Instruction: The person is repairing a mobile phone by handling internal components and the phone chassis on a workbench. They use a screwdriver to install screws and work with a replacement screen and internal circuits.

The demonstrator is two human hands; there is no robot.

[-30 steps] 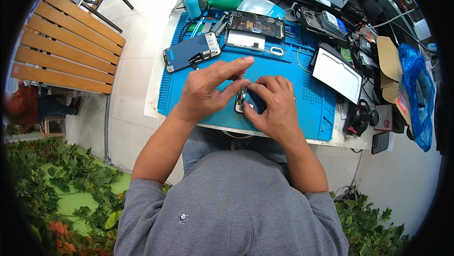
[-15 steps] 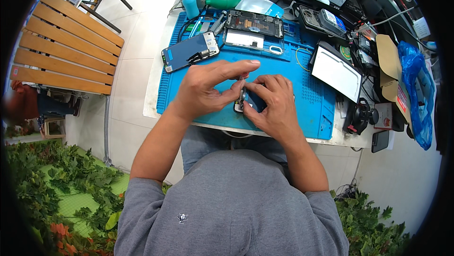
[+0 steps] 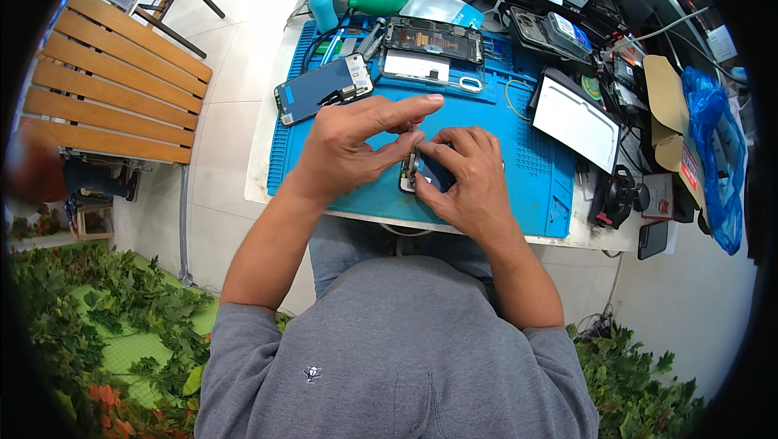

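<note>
Both hands' (image 3: 405,159) grip on small phone (image 3: 411,173)

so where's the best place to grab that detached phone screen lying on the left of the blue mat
Probably by its two long edges, from above. The detached phone screen lies flat and thin on the blue mat, tilted, with a ribbon cable at its right end, so pinch mid-length and avoid that end.

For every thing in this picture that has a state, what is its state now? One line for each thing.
Left hand: over the mat, thumb and forefinger pinched at the small phone's top edge.
Right hand: lies on the small phone, covers most of it.
Small phone: flat on the mat, mostly hidden.
Opened phone: back off, insides showing.
Loose screen: flat, dark, apart from any phone.
Blue mat: spread flat on the table.
Blue bottle: upright, capped.
</note>
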